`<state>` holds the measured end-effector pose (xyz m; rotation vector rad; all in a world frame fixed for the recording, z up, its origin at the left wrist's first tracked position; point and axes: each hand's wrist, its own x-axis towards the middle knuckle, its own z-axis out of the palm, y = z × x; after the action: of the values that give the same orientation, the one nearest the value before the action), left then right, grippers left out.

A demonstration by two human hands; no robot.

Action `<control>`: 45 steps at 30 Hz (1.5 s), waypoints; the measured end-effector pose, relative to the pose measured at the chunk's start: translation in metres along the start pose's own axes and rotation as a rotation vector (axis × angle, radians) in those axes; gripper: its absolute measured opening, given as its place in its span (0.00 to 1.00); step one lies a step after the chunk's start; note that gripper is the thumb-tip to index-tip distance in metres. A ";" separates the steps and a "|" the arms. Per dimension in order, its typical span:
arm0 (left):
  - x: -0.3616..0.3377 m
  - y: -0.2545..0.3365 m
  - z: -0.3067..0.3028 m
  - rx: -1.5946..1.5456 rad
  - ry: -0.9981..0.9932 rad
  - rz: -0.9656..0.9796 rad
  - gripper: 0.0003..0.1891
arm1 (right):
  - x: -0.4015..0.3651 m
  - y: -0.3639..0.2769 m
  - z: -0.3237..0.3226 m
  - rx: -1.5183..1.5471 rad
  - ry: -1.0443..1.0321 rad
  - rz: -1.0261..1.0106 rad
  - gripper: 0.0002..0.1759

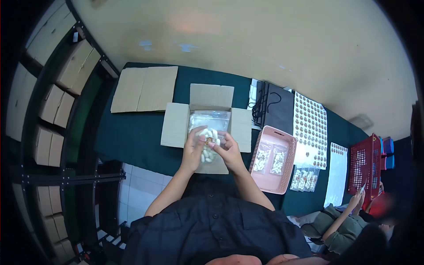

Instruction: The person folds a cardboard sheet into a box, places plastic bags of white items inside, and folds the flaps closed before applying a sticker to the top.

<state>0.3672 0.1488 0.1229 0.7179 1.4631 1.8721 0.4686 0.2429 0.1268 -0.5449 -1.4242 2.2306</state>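
My left hand (192, 149) and my right hand (229, 152) are closed on a clear plastic bag (206, 156) of white, oblong pieces. Both thumbs press near a small brown-and-orange sticker on its front. The bag is held over the near side of an open cardboard box (175, 126), whose flaps are spread outward. Inside the box, other clear zip bags (210, 119) show beyond my fingers. The box's lower part is hidden by my hands and the held bag.
On the dark green table, flattened cardboard (145, 89) lies left. To the right are a pink basket (276, 187) with two filled bags, more bags (304, 178), a sticker sheet (310, 128) and black paper bags (278, 108). A person (346, 229) sits near a red basket (360, 170).
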 end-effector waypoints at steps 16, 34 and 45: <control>0.024 0.004 -0.077 -0.018 -0.159 -0.064 0.16 | 0.032 0.040 0.065 -0.008 0.248 -0.112 0.13; 0.050 -0.005 -0.090 -0.001 -0.269 -0.112 0.18 | 0.039 0.039 0.076 -0.039 0.350 -0.096 0.14; 0.037 -0.009 -0.095 0.209 -0.612 -0.082 0.26 | 0.039 0.039 0.047 0.124 0.482 -0.173 0.11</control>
<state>0.2735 0.1201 0.0933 1.1850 1.2600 1.2799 0.4049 0.2148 0.1062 -0.8162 -1.0356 1.8696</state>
